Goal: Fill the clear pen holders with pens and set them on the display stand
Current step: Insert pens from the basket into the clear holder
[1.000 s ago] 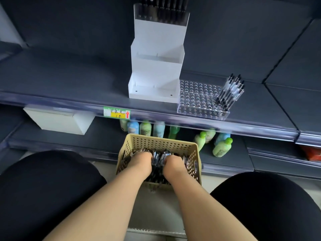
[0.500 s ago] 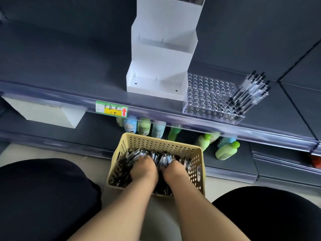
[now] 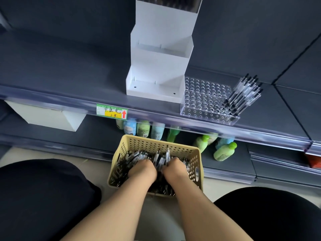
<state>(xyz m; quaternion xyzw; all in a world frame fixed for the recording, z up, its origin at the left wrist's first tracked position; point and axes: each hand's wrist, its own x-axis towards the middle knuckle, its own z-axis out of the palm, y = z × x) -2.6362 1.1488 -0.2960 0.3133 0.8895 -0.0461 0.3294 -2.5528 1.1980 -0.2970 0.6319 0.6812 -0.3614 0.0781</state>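
Pens (image 3: 137,159) are heaped in the basket (image 3: 156,140) below the shelf (image 3: 69,96). The left hand (image 3: 142,171) and right hand (image 3: 175,169) are sunk among them side by side, with fingers hidden, so a grip cannot be told. If too many are scooped loosely, some may be dropped before the holder (image 3: 205,100), just beside the stand (image 3: 156,84), is reached. Compared with half a second ago, two pens are now tipped upright between the hands.

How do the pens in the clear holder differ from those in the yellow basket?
The holder pens stand leaning in the clear holder; the basket pens lie heaped in the basket. The holder pens are few, untouched; the left hand and right hand reach among the basket pens. Both have clear barrels.
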